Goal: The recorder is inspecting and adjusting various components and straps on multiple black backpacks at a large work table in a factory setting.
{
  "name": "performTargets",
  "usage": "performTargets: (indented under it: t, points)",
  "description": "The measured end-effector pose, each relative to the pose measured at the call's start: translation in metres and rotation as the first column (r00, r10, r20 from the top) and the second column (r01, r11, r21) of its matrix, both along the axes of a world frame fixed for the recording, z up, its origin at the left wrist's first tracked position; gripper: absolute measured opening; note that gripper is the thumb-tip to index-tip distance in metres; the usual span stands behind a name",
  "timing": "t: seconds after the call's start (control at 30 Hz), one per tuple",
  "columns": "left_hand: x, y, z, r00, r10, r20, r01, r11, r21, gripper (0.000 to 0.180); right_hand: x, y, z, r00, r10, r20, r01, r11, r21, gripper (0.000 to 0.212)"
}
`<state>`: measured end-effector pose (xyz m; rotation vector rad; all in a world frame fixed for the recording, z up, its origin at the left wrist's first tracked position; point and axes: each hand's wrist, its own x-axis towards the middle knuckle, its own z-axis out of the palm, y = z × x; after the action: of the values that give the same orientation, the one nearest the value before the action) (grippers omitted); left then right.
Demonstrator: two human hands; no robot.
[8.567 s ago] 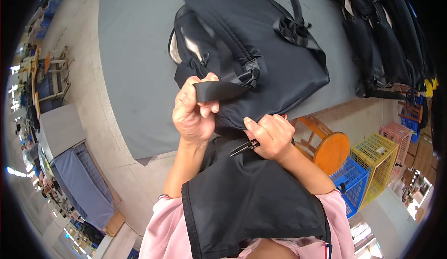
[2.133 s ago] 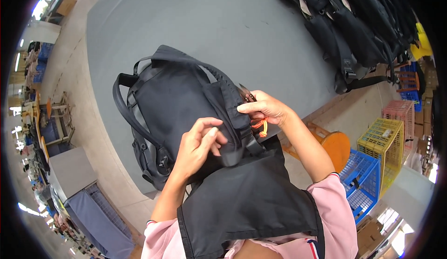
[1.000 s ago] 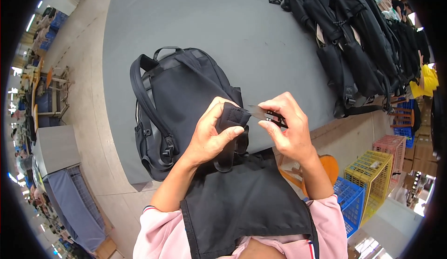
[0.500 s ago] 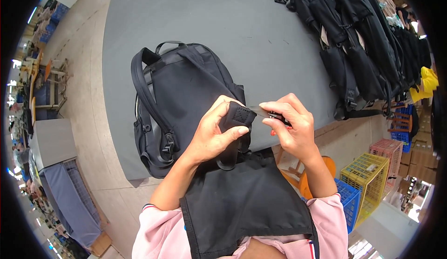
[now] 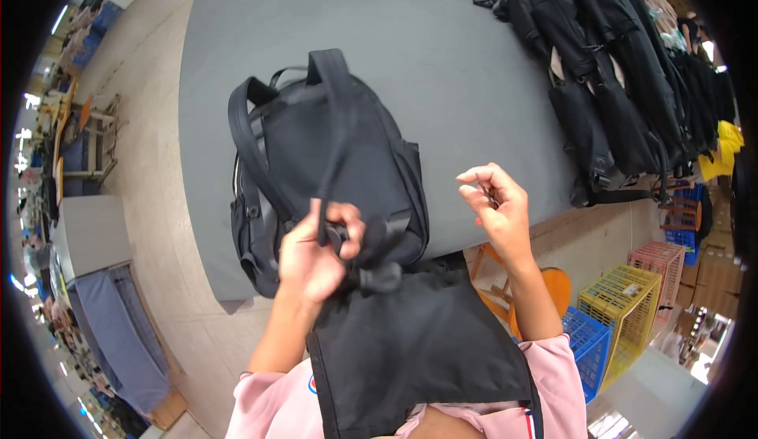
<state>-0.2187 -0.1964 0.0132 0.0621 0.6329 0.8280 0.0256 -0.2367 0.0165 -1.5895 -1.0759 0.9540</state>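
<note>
A black backpack [image 5: 363,147] lies on the grey-topped table with its shoulder straps upward. My left hand [image 5: 316,253], blurred by motion, is closed around the lower part of its right shoulder strap [image 5: 338,115], which stands raised in a loop above the back panel. The left shoulder strap [image 5: 245,115] arches free at the bag's other side. Right of the backpack, apart from it, my right hand [image 5: 501,202] is curled above the table's near edge. Within its fingers sits what looks like a pair of thread snips [image 5: 491,197], mostly hidden by them.
Several black backpacks [image 5: 600,68] are piled along the right of the grey table [image 5: 442,60]. Beyond its near right edge stand an orange wooden chair [image 5: 553,293] and blue, yellow [image 5: 620,313] and pink plastic crates. A cloth-draped rack [image 5: 118,344] is at the left.
My left hand has moved left and down, drawing the strap off the bag's right side into a raised loop. The snips' blade has left the strap end; my right hand stays nearly in place.
</note>
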Motion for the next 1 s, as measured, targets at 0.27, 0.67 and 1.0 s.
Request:
performTargets:
  t: [0.27, 0.67, 1.0]
  points:
    - [0.031, -0.019, -0.015, 0.796, -0.569, 0.204, 0.567, 0.820, 0.074, 0.031, -0.022, 0.034, -0.008, 0.847, 0.294, -0.443, -0.429, 0.871, -0.241, 0.023]
    - [0.040, -0.020, 0.018, 0.356, 0.823, -0.442, 0.762, 0.018, 0.647, 0.036, -0.050, 0.023, 0.003, 0.888, 0.194, -0.417, -0.180, 0.981, 0.073, 0.016]
    - [0.026, -0.005, 0.002, 0.798, 0.011, -0.602, 0.447, 0.660, 0.605, 0.026, -0.036, -0.007, -0.008, 0.999, 0.043, -0.006, -0.042, 0.994, 0.099, 0.017]
